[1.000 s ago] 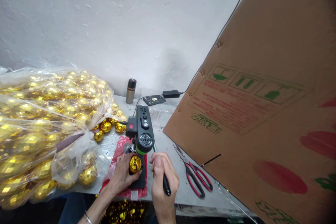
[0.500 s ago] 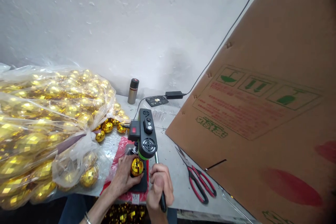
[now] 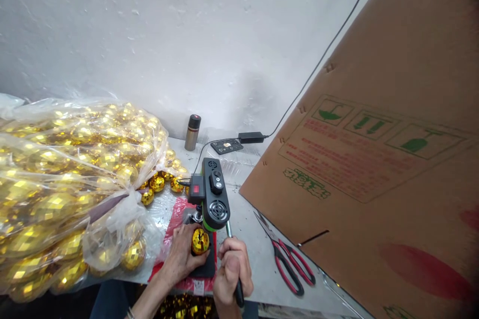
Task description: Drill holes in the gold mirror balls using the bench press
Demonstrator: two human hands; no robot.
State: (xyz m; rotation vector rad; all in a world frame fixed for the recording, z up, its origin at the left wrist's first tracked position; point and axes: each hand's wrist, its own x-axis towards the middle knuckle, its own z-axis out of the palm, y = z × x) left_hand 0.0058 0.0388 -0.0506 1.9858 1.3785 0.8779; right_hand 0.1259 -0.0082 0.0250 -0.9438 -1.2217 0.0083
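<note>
The right hand (image 3: 234, 266), wrapped around the lever (image 3: 239, 295), has swung it farther in front of the black machine (image 3: 215, 193), while the left hand (image 3: 182, 253) still pinches a gold ball (image 3: 200, 241) beneath the machine's near end, so work on this ball seems underway.

Gold ball (image 3: 200, 241) underside hidden; carton (image 3: 355, 219) cut off right.

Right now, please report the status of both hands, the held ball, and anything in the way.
Left hand holding ball over black base. Right hand gripping lever. Machine just beyond ball; scissors lie right, apart from both hands.
</note>
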